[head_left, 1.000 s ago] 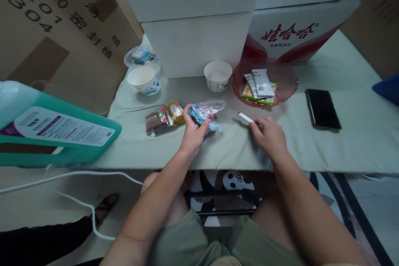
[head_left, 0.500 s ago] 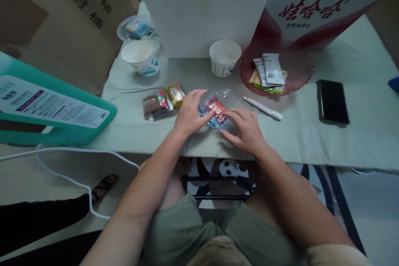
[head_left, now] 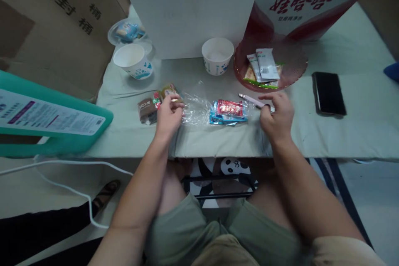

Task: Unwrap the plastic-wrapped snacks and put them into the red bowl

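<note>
Red packet atop blue packaging

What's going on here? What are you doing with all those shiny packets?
Someone is sitting at a table with both hands over it. The left hand is by a yellow packet and some clear plastic. The right hand is by the end of a slim white tool; I can't tell if it grips anything. Between the hands, a red packet lies on blue packaging. A pink bowl with more packets sits farther back.
</note>
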Demonstrator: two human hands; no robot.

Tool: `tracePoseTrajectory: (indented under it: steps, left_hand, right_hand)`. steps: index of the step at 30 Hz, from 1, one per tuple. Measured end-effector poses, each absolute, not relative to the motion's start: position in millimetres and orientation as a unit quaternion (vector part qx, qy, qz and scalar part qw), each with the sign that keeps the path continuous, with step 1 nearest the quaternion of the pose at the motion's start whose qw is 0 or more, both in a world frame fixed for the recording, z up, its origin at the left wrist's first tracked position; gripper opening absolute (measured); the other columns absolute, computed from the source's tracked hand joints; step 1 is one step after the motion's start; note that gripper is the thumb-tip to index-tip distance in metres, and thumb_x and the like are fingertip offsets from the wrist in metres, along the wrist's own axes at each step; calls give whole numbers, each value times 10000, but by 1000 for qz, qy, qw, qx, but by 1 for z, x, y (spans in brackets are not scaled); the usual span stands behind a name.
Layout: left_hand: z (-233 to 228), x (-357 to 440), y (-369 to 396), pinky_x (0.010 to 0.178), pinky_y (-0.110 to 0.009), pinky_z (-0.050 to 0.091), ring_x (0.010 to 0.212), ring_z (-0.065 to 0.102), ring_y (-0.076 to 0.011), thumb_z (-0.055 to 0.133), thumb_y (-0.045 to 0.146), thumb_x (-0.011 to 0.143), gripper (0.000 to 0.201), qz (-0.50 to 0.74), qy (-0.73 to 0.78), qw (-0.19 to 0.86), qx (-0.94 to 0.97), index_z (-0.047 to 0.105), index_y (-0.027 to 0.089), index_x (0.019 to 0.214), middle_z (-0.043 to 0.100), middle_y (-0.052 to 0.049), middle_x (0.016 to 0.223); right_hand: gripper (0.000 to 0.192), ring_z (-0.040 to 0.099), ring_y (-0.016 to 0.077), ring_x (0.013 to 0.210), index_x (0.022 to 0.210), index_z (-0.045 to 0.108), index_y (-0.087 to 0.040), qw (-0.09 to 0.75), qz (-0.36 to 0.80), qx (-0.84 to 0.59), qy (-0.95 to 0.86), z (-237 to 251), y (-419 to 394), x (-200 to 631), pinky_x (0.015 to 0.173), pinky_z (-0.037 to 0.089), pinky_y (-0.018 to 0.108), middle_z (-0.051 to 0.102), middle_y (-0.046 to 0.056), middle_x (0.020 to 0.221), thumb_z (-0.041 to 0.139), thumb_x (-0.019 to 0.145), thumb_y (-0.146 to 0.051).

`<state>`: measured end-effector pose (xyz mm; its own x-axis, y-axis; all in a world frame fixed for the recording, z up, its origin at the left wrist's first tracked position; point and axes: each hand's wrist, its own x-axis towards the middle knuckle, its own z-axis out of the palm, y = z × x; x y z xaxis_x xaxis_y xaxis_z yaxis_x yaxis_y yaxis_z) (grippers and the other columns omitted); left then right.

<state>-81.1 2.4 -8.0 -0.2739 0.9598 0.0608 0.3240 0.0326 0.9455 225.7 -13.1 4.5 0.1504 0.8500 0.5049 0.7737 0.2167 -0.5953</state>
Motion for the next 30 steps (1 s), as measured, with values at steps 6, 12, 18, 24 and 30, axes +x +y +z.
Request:
tracePoseTrajectory:
  steps: [6, 12, 18, 24, 30]
  left_hand:
    - [17, -64, -18, 735, -356, 495, 721, 576, -178, 622, 188, 823, 76, 429, 557, 58, 709, 581, 229, 774, 618, -20, 770]
    - [-4, -50, -3, 1052, -470, 466, 1176, 636, -303, 611, 388, 913, 327, 272, 563, 166, 763, 697, 203, 1168, 726, -124, 1218]
    - [-22, -46, 18, 1081, -531, 447, 1216, 621, -352, 701, 447, 856, 321, 252, 600, 183, 737, 724, 192, 1048, 707, -167, 1297]
    - [-4, -45, 9, 969, -478, 493, 1039, 689, -282, 610, 247, 852, 115, 313, 546, 151, 762, 675, 227, 759, 773, -88, 1038]
    - [23, -49, -24, 920, -461, 503, 951, 722, -270, 637, 205, 756, 79, 371, 443, 68, 813, 601, 250, 702, 794, -24, 885]
  right_hand:
    - [209, 651, 208, 706, 836, 722, -238, 336, 91, -457, -819, 13, -33, 203, 748, 444, 388, 716, 21, 697, 533, 896, -304]
    - [379, 661, 280, 1213, 1242, 718, -234, 286, 131, -506, -803, -2, -26, 194, 997, 462, 468, 750, 104, 1270, 448, 977, -258]
    - [444, 387, 406, 1490, 1384, 633, -248, 258, 35, -611, -748, -14, -16, 186, 1119, 336, 641, 518, 165, 1561, 494, 963, -219]
    - [224, 610, 320, 1109, 971, 744, -229, 283, 39, -674, -681, -3, -9, 195, 950, 423, 503, 713, 123, 1119, 524, 965, -275]
    - [294, 599, 328, 1128, 1104, 714, -213, 418, -3, -670, -613, 11, -14, 213, 982, 430, 497, 670, 149, 1149, 481, 926, -221]
